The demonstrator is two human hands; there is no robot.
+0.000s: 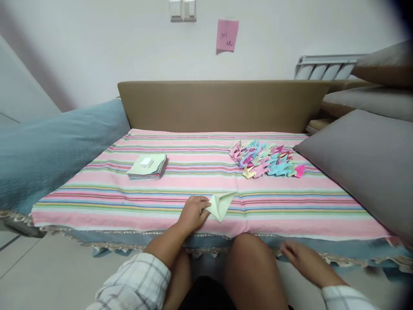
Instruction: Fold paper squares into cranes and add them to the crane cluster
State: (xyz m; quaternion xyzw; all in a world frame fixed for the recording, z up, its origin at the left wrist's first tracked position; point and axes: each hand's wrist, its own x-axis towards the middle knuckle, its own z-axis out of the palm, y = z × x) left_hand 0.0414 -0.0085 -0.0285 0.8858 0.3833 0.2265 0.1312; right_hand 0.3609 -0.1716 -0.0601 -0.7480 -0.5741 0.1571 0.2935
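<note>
Folded paper [222, 207], pale green, one piece: lying near the front edge of the striped cloth [193, 172], its left corner disappearing under fingers.

Left hand [194, 212], one: pinching that corner, thumb and fingers closing nearly together on the paper.

Right hand [305, 260], one: blurring, hanging in front of the cloth's edge beside the right knee [254, 269]; fingers apparently curling, though I am failing to tell how far they are opening or whether they are holding anything.

Paper stack [150, 168], one: sitting left, well apart from the folded paper; lower sheets showing only their edges, a small white block [146, 162] covering part of the top.

Paper cranes [267, 160], assorted colours: crowding together rear right, overlapping and defying a count.

Bounds: brown backrest [219, 105] closing the rear; blue armrest [74, 137] at left and grey cushion [361, 159] at right, both running out of view. Bare cloth is stretching between stack and cranes, and from folded paper toward cushion.
</note>
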